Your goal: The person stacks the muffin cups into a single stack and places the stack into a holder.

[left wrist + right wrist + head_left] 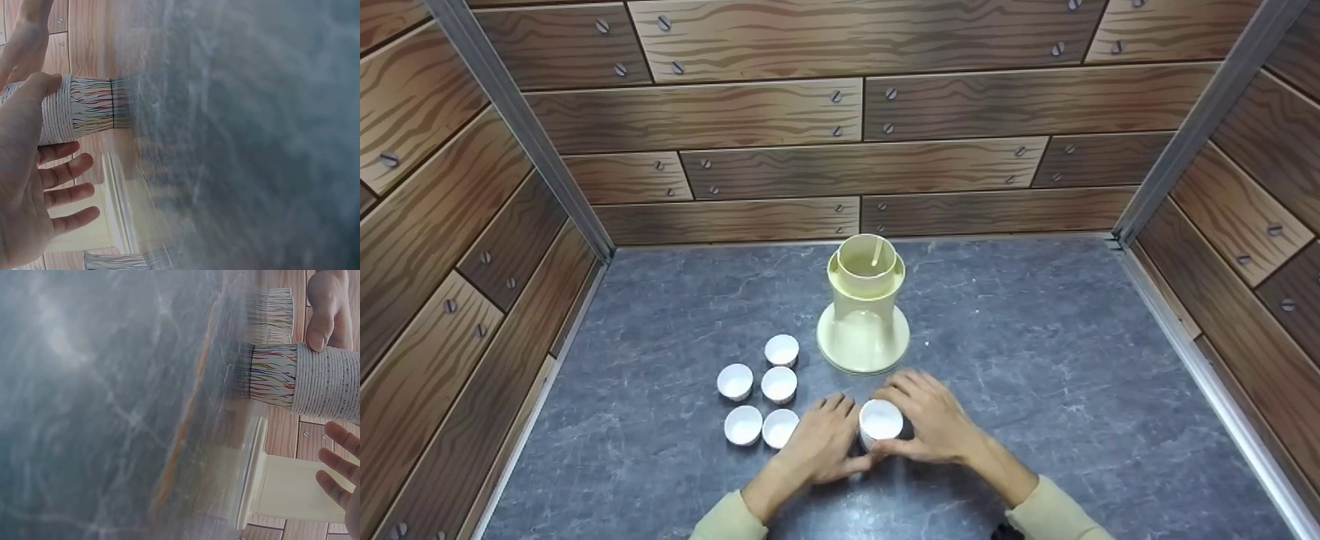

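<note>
I can read no text, label, brand, number or sign anywhere; the small dark marks on the stacked cups (326, 382) before me are too fine for me to make out.

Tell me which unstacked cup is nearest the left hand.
The right cup of the pair lowest in the head view: it sits beside the left hand, the other four farther off.

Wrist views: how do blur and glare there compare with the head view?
Left wrist: marbled tabletop hazy, faintly mirroring the sharper patterned cup stack; right wrist: similar blur, with a pale glare patch upper left; head: mostly clear, glare at bottom centre.
</note>
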`<state>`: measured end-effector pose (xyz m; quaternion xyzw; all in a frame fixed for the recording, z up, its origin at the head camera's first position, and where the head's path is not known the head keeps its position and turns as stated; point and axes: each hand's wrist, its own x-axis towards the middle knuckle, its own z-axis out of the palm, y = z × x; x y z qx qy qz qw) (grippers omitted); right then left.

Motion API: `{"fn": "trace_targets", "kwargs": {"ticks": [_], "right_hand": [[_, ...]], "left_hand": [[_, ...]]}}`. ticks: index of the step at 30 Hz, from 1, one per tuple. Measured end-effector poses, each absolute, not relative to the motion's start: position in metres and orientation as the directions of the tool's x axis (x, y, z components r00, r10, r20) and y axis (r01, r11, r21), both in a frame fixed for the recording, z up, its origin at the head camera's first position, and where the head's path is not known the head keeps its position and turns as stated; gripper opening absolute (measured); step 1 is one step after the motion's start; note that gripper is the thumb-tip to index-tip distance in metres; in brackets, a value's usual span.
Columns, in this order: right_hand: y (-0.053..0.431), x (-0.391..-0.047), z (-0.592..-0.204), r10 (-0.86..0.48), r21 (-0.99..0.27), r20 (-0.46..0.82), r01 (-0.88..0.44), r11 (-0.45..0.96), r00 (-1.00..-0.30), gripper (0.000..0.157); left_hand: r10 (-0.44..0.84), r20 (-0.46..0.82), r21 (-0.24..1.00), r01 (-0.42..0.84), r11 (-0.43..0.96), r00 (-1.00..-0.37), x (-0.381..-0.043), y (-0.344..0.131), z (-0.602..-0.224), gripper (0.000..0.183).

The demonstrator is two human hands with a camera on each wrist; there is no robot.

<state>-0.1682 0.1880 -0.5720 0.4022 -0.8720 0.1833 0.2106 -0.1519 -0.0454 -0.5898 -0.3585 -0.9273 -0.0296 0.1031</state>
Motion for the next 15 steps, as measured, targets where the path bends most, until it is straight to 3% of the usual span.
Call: {"fn": "trace_targets", "kwargs": {"ticks": [15], "right_hand": [[0.1891,-0.1677,-0.5755,-0.624,-0.152,0.502,-0.771,0.618,-0.599,0.062]], "left_hand": [[0.66,0.235,-0.044,0.671,0.74,-0.713,-0.1515,-0.0452,-0.591,0.069]]}}
